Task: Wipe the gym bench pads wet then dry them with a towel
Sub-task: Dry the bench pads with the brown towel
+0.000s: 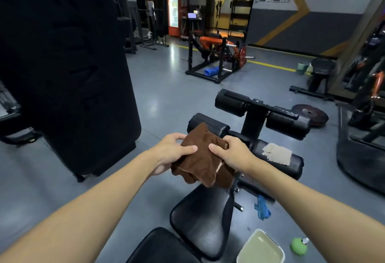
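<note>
A brown towel (200, 160) hangs bunched in the air above the black gym bench. My left hand (173, 150) grips its left side, thumb on top. My right hand (233, 151) pinches its right side. Below them lies the bench's seat pad (200, 219), and a second pad (164, 248) shows at the bottom edge. Beyond the towel are the black roller pads: a near left one (210, 125), a near right one (295, 164) with a worn beige patch (278, 153), and the far pair (231, 102).
On the floor to the right stand a pale basin of water (261, 249), a green spray bottle (299, 246) and a blue cloth (263, 208). A large black punching bag (68, 71) stands at left. A weight plate (310, 113) and other machines are farther off.
</note>
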A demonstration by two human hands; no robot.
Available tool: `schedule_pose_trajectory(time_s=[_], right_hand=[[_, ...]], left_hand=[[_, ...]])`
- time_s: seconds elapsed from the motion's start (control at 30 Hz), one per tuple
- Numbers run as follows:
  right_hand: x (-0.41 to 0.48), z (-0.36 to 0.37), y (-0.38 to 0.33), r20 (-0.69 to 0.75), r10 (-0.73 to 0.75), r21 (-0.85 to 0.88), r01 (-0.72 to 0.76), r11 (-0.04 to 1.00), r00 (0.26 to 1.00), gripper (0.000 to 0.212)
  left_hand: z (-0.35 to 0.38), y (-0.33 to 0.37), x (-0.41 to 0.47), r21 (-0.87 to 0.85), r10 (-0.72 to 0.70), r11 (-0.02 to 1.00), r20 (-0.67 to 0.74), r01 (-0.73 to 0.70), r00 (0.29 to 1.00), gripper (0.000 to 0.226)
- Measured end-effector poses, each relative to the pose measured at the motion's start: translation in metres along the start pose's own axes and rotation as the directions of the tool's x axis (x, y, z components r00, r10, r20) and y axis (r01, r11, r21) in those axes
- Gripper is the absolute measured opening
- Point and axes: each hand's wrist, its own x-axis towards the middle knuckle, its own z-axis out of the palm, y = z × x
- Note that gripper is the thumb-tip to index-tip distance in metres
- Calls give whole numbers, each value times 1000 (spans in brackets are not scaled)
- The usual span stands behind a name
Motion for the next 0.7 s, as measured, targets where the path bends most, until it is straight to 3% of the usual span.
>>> schedule_pose_trajectory(time_s=[0.2, 0.4, 0.53, 0.63, 0.7], right_hand=[[107, -1, 25, 55, 80, 31, -82, 996, 995, 32], [240, -5, 62, 86, 152, 54, -157, 986, 985, 31], [325, -7, 93, 76, 219, -79, -213, 974, 973, 40], [363, -2, 121, 255, 284, -289, -208, 935, 924, 68], [373, 8, 138, 296, 302, -409, -166, 898, 906, 65]], left_hand=[[-13, 15, 96, -5, -50, 999, -14, 50, 999, 51], [-11, 31, 227, 30, -68, 997, -132, 73, 989, 46], [-8, 36, 320, 90, -28, 995, -212, 48, 977, 45], [-6, 13, 371, 276, -1, 959, -214, 61, 977, 53], [-4, -8, 391, 375, -29, 922, -184, 97, 983, 56]])
